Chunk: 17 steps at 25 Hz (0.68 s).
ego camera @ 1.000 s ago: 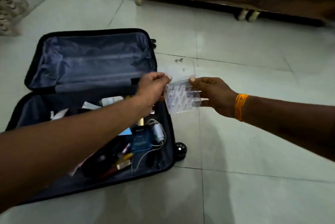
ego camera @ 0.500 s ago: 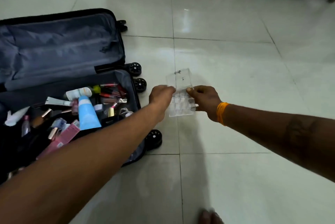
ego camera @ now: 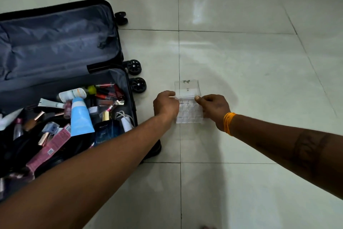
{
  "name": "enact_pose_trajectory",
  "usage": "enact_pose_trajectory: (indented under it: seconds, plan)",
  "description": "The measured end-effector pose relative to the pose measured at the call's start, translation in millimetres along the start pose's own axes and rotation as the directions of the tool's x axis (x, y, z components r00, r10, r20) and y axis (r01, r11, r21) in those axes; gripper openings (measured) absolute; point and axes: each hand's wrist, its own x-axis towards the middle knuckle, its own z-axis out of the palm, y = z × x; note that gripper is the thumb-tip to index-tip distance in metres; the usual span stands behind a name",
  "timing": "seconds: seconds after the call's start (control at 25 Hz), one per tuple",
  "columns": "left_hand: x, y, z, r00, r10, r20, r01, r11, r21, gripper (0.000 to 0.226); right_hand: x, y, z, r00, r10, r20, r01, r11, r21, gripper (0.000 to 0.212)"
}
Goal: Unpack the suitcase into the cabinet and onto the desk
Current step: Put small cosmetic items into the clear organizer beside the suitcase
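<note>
Both hands hold a clear plastic compartment box [ego camera: 188,102] between them. Left hand [ego camera: 165,104] grips the box's left edge, fingers curled round it; right hand [ego camera: 213,107] grips the right edge, thumb on top near the hinge line. Box lid stands open, tilted up away from the person; small square cells show in the base. Can't tell whether the box touches the floor [ego camera: 241,61] or sits just above it. Orange thread band [ego camera: 228,123] on the right wrist, dark marking on the right forearm.

Box is to the right of the open black suitcase [ego camera: 115,30], apart from it, over pale glossy tiles. Suitcase lies flat, lid half lined grey, four wheels on the right side. Lower half is crammed with cosmetics: light blue tube [ego camera: 80,117], white tube [ego camera: 72,93], pink carton [ego camera: 50,149], dark blue box [ego camera: 105,132], red lip tubes, white cable with plug [ego camera: 126,121]. Left forearm crosses over the suitcase's near corner.
</note>
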Motion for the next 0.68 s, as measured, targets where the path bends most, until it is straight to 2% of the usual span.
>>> enact_pose_trajectory:
  seconds: [0.08, 0.2, 0.28, 0.36, 0.48, 0.68]
  plan:
    - [1.4, 1.0, -2.0, 1.000, 0.011, -0.018, -0.011, 0.999, 0.033, 0.029, 0.8, 0.6, -4.6, 1.000, 0.013, -0.008, -0.013, 1.000, 0.014, 0.033]
    - [-0.6, -0.4, -9.5, 0.999, 0.054, -0.002, -0.054, 0.993, 0.103, 0.032, -2.6, 0.0, -11.0, 0.998, 0.003, -0.066, -0.005, 0.999, -0.035, 0.048]
    - [-2.4, 1.4, -25.6, 0.993, 0.109, 0.049, -0.115, 0.985, 0.126, 0.031, -10.1, -4.4, -15.1, 0.987, -0.090, -0.134, 0.070, 0.987, -0.143, 0.047]
    - [-3.1, 10.0, -53.0, 0.973, 0.198, 0.116, -0.211, 0.971, 0.114, 0.026, -18.9, -16.5, -16.1, 0.955, -0.257, -0.150, 0.211, 0.940, -0.269, 0.038]
    - [-7.0, 26.4, -103.8, 0.934, 0.303, 0.187, -0.326, 0.940, 0.105, 0.015, -37.1, -47.3, -2.4, 0.903, -0.421, -0.085, 0.387, 0.883, -0.266, 0.025]
    - [-20.2, 33.2, -181.3, 0.923, 0.310, 0.228, -0.352, 0.919, 0.175, 0.007, -75.3, -95.8, 58.6, 0.887, -0.435, 0.157, 0.452, 0.887, -0.095, 0.014]
